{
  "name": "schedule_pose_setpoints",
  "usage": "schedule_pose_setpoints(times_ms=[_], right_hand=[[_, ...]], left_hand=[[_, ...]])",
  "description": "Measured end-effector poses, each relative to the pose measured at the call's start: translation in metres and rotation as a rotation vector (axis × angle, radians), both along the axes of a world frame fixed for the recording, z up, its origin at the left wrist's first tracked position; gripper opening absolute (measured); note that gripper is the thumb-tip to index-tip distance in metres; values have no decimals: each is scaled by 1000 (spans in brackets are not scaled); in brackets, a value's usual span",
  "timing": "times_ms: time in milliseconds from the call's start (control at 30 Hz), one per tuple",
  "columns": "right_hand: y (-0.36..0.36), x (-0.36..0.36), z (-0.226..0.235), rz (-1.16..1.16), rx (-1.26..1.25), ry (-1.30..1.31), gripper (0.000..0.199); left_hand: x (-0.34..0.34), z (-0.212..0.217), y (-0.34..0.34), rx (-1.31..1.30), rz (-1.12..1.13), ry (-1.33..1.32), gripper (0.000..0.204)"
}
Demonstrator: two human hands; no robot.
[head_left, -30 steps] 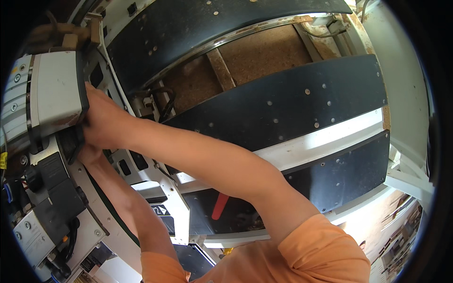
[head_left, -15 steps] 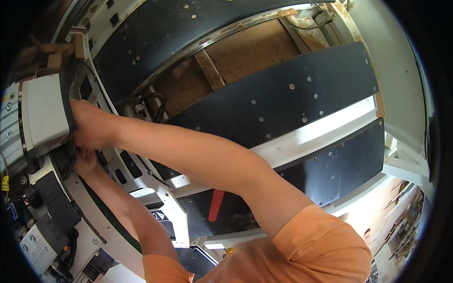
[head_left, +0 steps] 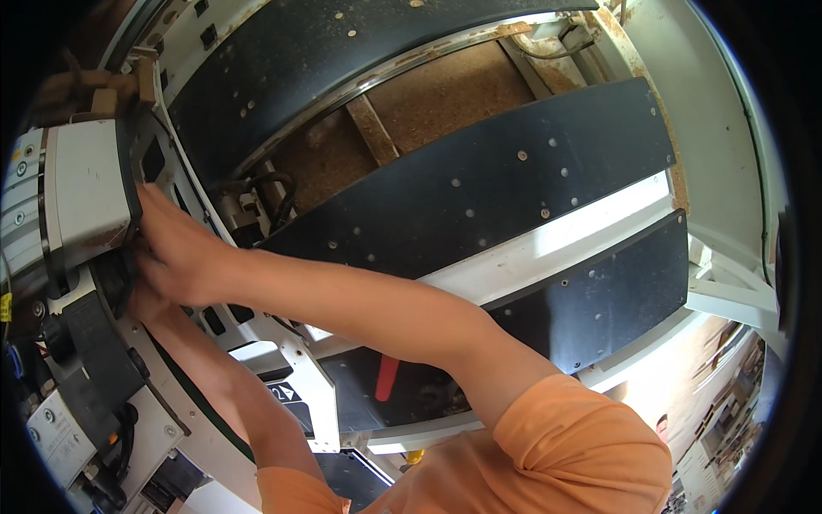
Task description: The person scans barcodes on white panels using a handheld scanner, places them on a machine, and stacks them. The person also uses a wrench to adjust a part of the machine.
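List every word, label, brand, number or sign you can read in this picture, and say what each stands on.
Label on the white bracket: a number, left unquoted, beside a triangle.
Yellow tag, left edge: too small to read.
Pale block, lower left: fine print, too small to read.

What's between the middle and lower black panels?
In the head view, a long white strip runs between the middle panel and lower panel; the right arm crosses in front.
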State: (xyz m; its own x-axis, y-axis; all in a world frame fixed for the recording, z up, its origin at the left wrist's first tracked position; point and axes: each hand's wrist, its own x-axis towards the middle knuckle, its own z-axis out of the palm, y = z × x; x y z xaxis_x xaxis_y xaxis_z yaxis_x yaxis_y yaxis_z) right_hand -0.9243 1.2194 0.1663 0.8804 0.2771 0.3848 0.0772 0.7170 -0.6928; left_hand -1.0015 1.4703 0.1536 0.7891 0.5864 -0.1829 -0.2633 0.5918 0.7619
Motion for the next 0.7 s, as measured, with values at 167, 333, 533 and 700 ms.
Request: schedule_pose_setpoints(times_ms=[167, 333, 533, 700], right_hand=[[8, 24, 5, 76, 97, -176, 66], [-6, 4, -4, 111, 23, 8, 60], [-5, 11, 4, -8, 40, -135, 64], [-8, 13, 5, 270, 40, 34, 67]], left_hand=[[0, -12, 19, 272, -5, 51, 51], [-3, -20, 14, 968, -131, 124, 51], [2, -13, -16, 659, 45, 49, 45], [-2, -5, -14, 493, -169, 47, 38]])
